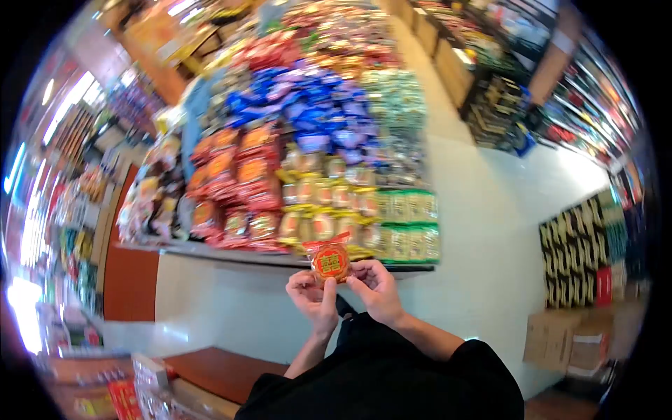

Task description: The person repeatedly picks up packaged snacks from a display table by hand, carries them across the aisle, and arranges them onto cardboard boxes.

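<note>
Between my two hands is a small wrapped snack packet (330, 264), clear and red with a round red label and a yellow-green double character. My left hand (315, 299) pinches its lower left side, thumb across the front. The fingers and thumb of my right hand (376, 288) close on its lower right edge. Just beyond the packet, yellow-wrapped snack packs (318, 225) stand in rows at the front of a display table (273, 260). Red and orange packs (255, 175) are to their left, and green-edged packs (408, 241) to their right.
Blue packets (318, 112) are heaped farther back on the display. At right, patterned boxes (577, 252) are stacked above cardboard cartons (570, 339). Shelves of goods (588, 91) line the far right. A brown-topped surface (224, 373) lies at lower left, near bagged goods (150, 385).
</note>
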Motion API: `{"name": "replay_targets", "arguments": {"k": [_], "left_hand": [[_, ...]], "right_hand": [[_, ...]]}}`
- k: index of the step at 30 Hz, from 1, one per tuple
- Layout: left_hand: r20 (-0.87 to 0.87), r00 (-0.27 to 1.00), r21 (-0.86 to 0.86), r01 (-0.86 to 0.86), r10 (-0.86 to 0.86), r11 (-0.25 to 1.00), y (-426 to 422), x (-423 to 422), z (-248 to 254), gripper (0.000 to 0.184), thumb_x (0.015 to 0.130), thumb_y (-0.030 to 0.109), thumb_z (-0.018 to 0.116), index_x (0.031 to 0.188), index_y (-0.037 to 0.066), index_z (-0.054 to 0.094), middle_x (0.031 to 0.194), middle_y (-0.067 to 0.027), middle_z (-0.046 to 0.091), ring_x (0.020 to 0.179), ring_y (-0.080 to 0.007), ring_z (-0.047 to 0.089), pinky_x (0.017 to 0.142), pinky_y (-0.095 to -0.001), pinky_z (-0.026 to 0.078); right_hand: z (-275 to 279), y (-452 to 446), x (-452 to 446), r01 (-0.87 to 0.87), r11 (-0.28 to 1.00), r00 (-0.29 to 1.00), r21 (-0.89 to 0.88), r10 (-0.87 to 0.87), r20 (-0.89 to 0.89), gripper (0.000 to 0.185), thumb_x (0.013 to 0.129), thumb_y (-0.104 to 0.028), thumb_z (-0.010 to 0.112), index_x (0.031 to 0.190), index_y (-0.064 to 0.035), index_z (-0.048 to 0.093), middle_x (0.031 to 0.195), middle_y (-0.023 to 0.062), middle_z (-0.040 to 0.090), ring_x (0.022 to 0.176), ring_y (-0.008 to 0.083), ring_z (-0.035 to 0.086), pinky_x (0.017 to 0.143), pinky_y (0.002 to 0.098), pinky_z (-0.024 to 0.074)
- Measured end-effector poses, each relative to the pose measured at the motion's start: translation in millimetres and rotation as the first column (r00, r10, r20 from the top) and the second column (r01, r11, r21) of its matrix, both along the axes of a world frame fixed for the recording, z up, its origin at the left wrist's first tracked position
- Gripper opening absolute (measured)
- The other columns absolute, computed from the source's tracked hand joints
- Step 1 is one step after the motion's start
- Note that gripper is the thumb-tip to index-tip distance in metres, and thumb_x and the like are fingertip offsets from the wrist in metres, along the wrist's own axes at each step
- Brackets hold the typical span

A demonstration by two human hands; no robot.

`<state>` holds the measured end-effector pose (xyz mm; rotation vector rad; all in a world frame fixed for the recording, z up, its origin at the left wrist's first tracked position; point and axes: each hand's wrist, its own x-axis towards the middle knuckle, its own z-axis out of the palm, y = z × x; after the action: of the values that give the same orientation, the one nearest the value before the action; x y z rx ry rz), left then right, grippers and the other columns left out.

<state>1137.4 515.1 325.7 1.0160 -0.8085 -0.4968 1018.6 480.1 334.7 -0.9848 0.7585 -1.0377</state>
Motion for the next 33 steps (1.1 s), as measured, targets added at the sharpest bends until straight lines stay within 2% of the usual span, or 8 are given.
{"name": "replay_targets", "arguments": {"k": [2, 5, 8, 10, 17, 24, 27, 33], "left_hand": [[-0.169, 0.959, 0.022, 0.235, -0.228, 0.972, 7.1, -52.3, 4.9, 0.052, 0.080, -0.009, 0.067, 0.121, 0.005, 0.037, 0.115, -0.0068, 0.040, 0.105, -0.0152, 0.044, 0.092, -0.0303, 0.041], [-0.324, 0.758, 0.001, 0.599, -0.566, 0.801, 11.8, -138.6, 6.0, 0.068, 0.078, -0.009, 0.070, 0.138, 0.000, 0.039, 0.134, -0.0137, 0.047, 0.125, -0.0232, 0.049, 0.104, -0.0382, 0.044], [-0.578, 0.378, 0.035, 0.897, -0.723, 0.441, 24.9, -231.4, -3.3, 0.059, 0.079, -0.007, 0.069, 0.133, -0.001, 0.044, 0.127, -0.0135, 0.056, 0.116, -0.0240, 0.057, 0.098, -0.0390, 0.049], [-0.581, 0.273, 0.062, 0.954, -0.767, 0.293, 35.2, -293.1, 6.0, 0.062, 0.078, 0.001, 0.071, 0.135, -0.002, 0.044, 0.121, -0.0128, 0.060, 0.108, -0.0253, 0.062, 0.094, -0.0405, 0.052], [-0.645, -0.058, 0.064, 0.989, -0.762, -0.130, 76.2, -464.7, -7.3, 0.053, 0.080, -0.003, 0.065, 0.130, -0.004, 0.047, 0.117, -0.0151, 0.062, 0.103, -0.0259, 0.065, 0.089, -0.0425, 0.055], [-0.608, -0.239, 0.141, 0.905, -0.757, -0.400, 114.2, -653.1, -29.9, 0.052, 0.082, -0.006, 0.060, 0.131, -0.002, 0.046, 0.121, -0.0160, 0.059, 0.108, -0.0278, 0.062, 0.091, -0.0445, 0.054], [-0.511, -0.304, 0.177, 0.878, -0.804, -0.445, 122.8, -736.4, -45.2, 0.054, 0.081, -0.006, 0.060, 0.132, -0.001, 0.043, 0.123, -0.0156, 0.058, 0.111, -0.0278, 0.061, 0.092, -0.0444, 0.054], [-0.577, -0.405, 0.128, 0.812, -0.709, -0.569, 147.2, -903.7, -43.1, 0.052, 0.082, -0.006, 0.060, 0.130, 0.000, 0.044, 0.124, -0.0140, 0.057, 0.112, -0.0275, 0.060, 0.095, -0.0428, 0.052]], "right_hand": [[-2.2, 17.8, -63.8, 0.095, 0.995, 0.995, -0.022, -0.095, -0.011, 0.024, 0.090, -0.006, 0.065, 0.111, -0.0002, 0.055, 0.095, 0.0043, 0.061, 0.085, 0.0092, 0.058, 0.078, 0.0250, 0.0497], [-0.5, 52.3, -166.3, 0.257, 0.966, 0.966, -0.002, -0.257, 0.032, 0.020, 0.090, -0.001, 0.063, 0.108, -0.0003, 0.055, 0.094, 0.0044, 0.062, 0.083, 0.0086, 0.059, 0.078, 0.0243, 0.0508], [-4.5, 98.1, -261.3, 0.480, 0.877, 0.873, 0.022, -0.480, 0.084, 0.017, 0.088, 0.003, 0.061, 0.104, -0.0005, 0.056, 0.089, 0.0054, 0.062, 0.077, 0.0092, 0.058, 0.072, 0.0248, 0.0498], [-8.5, 129.0, -317.2, 0.591, 0.805, 0.795, 0.053, -0.592, 0.131, 0.016, 0.088, 0.002, 0.061, 0.103, -0.0007, 0.057, 0.087, 0.0056, 0.062, 0.075, 0.0097, 0.057, 0.069, 0.0252, 0.0483], [-27.1, 229.2, -449.0, 0.854, 0.496, 0.465, 0.156, -0.863, 0.197, 0.017, 0.087, 0.003, 0.062, 0.103, -0.0015, 0.058, 0.081, 0.0032, 0.060, 0.069, 0.0105, 0.056, 0.064, 0.0244, 0.0454], [-46.6, 291.1, -588.8, 0.975, 0.105, 0.077, 0.195, -0.986, 0.145, 0.021, 0.089, 0.000, 0.064, 0.109, -0.0016, 0.058, 0.077, 0.0024, 0.057, 0.068, 0.0099, 0.056, 0.063, 0.0236, 0.0451], [-56.6, 305.2, -660.1, 0.982, 0.054, 0.060, 0.181, -0.998, -0.028, 0.022, 0.091, -0.005, 0.064, 0.112, -0.0018, 0.060, 0.078, 0.0017, 0.058, 0.069, 0.0104, 0.056, 0.063, 0.0237, 0.0454], [-53.8, 342.4, -815.1, 0.980, 0.031, 0.061, 0.194, -0.986, -0.153, 0.018, 0.091, -0.015, 0.068, 0.101, 0.0003, 0.065, 0.081, 0.0025, 0.064, 0.070, 0.0077, 0.057, 0.062, 0.0227, 0.0461]]}}
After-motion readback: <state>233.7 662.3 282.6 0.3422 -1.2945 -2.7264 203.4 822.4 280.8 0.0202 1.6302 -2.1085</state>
